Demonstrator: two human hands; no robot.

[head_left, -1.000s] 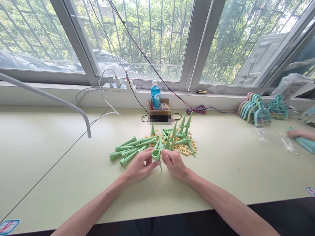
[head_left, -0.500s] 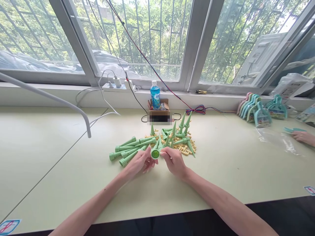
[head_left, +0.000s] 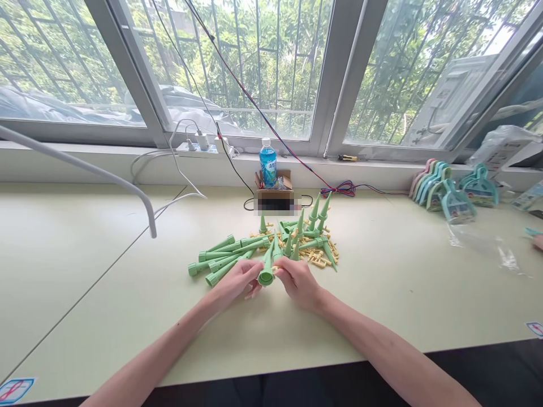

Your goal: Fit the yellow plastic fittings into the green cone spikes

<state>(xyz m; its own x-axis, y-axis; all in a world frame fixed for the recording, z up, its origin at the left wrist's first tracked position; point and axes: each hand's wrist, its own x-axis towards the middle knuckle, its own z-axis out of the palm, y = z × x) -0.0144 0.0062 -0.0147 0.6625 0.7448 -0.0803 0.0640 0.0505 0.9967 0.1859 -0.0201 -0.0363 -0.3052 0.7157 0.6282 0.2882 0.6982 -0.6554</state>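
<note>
My left hand (head_left: 237, 282) and my right hand (head_left: 297, 281) both pinch one green plastic spike (head_left: 267, 269) just above the pale green table (head_left: 382, 294). Its round open end faces me and its tip points away toward the pile. Behind my hands lies a heap of green spikes (head_left: 229, 257), some lying in a row at the left, some standing upright at the right. Small yellow plastic pieces (head_left: 318, 257) are scattered among them. A yellow bit shows between my right fingers and the spike.
A cardboard box (head_left: 275, 195) with a blue bottle (head_left: 268, 164) stands behind the pile. Cables and a power strip (head_left: 203, 148) run along the sill. Coloured plastic scoops (head_left: 445, 189) and a clear bag (head_left: 479, 240) lie at right, where another person's fingertip (head_left: 538, 242) shows.
The held spike has tipped from upright to pointing away from me, its open end turned toward me. The other person's hand at the right edge has drawn back almost out of view.
</note>
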